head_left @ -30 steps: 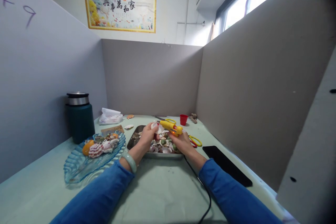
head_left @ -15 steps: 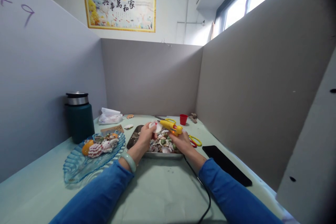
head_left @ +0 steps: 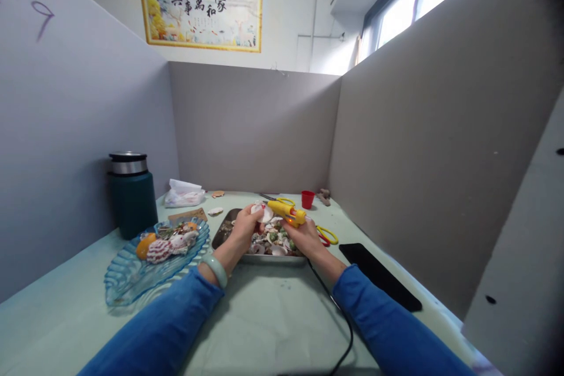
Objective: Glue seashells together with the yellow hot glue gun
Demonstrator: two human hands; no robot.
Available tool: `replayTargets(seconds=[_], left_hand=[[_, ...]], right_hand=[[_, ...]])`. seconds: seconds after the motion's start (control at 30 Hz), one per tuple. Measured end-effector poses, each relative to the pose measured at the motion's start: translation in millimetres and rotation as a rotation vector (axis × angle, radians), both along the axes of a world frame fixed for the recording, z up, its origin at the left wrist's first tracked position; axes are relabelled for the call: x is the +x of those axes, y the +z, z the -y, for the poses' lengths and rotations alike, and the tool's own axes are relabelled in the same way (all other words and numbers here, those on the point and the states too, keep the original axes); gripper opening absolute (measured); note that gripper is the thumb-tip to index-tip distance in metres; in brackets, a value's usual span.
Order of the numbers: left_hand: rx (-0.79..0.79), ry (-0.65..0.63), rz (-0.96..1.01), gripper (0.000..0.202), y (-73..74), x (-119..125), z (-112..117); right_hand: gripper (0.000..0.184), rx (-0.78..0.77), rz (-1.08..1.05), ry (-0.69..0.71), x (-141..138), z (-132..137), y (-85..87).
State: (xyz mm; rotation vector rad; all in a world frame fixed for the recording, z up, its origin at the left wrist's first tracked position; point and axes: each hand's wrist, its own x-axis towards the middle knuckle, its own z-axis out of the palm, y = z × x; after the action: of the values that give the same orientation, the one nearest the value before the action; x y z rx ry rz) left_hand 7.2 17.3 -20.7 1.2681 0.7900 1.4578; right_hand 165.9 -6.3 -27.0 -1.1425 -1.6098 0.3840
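Note:
My left hand (head_left: 243, 232) is closed round a pale shell (head_left: 259, 211) and holds it up over a metal tray (head_left: 229, 220) full of several shells. My right hand (head_left: 304, 238) grips a yellow glue gun (head_left: 286, 211), and the gun's nozzle points left at the shell. A small light glows orange on the gun's body. The gun's black cord (head_left: 341, 317) runs back toward me between my blue sleeves. A pale green bangle sits on my left wrist.
A blue glass dish (head_left: 127, 276) with shells lies at the left, a dark green flask (head_left: 130, 194) behind it. Yellow-handled scissors (head_left: 328, 236), a red cup (head_left: 308, 200), a tissue pack (head_left: 184, 195) and a black phone (head_left: 379, 276) lie around. Grey partitions wall in three sides.
My left hand has brought the shell a little higher and closer to the gun's nozzle. My right hand and the glue gun have hardly moved.

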Motion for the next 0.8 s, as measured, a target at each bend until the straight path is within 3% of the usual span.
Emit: replayTargets(seconds=[0.33,0.5,0.6,0.8], left_hand=[[-0.017,-0.043,0.013,0.024,1.0,1,2],[-0.062,-0.083,0.007,0.027,-1.2,1,0],[-0.074,-0.154,-0.044,0.030,-2.9,2,0],[-0.091,-0.231,-0.137,0.032,-3.4,3,4]], right_hand=[[0.020,-0.032,-0.051,0.028,0,2,2.1],[0.030,-0.170,-0.327,0.074,1,-3,0.8],[0.031,-0.152,-0.475,0.146,2,-7,-0.3],[0.035,-0.217,-0.589,0.200,1,-10,-0.8]])
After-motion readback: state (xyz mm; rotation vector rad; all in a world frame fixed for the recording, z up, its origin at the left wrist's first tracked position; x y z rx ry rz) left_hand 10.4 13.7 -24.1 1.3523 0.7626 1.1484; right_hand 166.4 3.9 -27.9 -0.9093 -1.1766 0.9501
